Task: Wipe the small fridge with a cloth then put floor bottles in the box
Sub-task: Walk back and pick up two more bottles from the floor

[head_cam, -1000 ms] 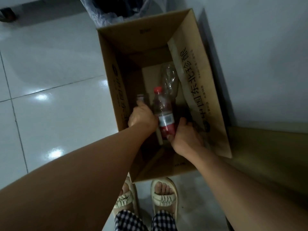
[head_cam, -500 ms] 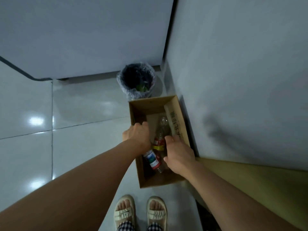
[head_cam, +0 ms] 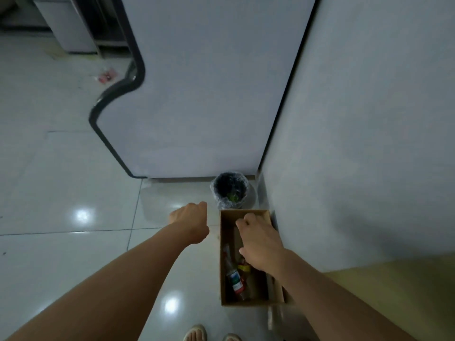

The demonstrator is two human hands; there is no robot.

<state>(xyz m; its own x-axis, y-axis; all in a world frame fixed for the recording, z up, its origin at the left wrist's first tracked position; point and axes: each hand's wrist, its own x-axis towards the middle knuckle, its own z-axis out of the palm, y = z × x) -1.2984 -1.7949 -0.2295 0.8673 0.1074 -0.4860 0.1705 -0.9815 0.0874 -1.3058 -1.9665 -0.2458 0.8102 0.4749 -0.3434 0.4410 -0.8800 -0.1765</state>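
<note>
An open cardboard box (head_cam: 222, 257) stands on the tiled floor against the right wall. Inside it lie a few plastic bottles: one with a white, blue and red label (head_cam: 235, 279), and one with a yellow and red label (head_cam: 243, 267) partly hidden by my right wrist. My right hand (head_cam: 258, 242) hovers above the box with fingers loosely curled and holds nothing. My left hand (head_cam: 190, 222) hangs over the floor just left of the box, fingers loosely curled down, also holding nothing.
A small bin with a plastic liner (head_cam: 231, 190) stands just behind the box. A tall white panel with a dark edge (head_cam: 197, 94) rises behind it. A yellowish surface (head_cam: 394, 291) is at the lower right. My sandalled feet (head_cam: 211, 335) are below the box.
I have risen, so the box looks smaller and farther away. Both hands have let go of the bottles and lifted out of the box; the left hand moved out to its left side.
</note>
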